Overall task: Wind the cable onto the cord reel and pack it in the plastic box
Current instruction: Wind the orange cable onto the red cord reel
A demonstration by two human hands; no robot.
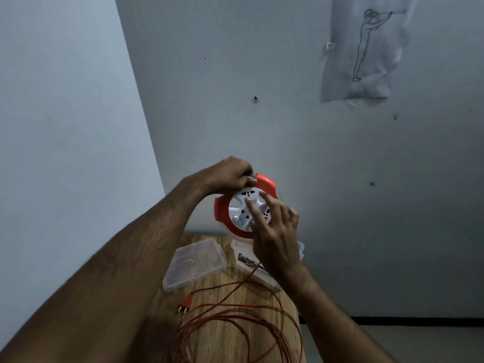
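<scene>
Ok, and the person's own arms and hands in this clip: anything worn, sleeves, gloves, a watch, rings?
Both arms are bare from hand to the frame's bottom edge; no sleeve shows. The left hand and the right hand wear no gloves. No watch or band shows on either wrist, and no ring on the fingers that are visible, though some fingers are partly hidden. No cables, tags or markings on the arms.

A: anyone make out any writing here? brand on the cord reel (245, 205) maybe?

B: nope, nothing legible. The white face under the right hand (275, 231) only has socket holes and a button, no lettering I can read. There's a printed label (252, 264) on the plastic box (301, 248) just below that hand, but it's a blur. The paper (366, 48) on the wall, up and right of both hands, is only a line drawing of a figure.
</scene>
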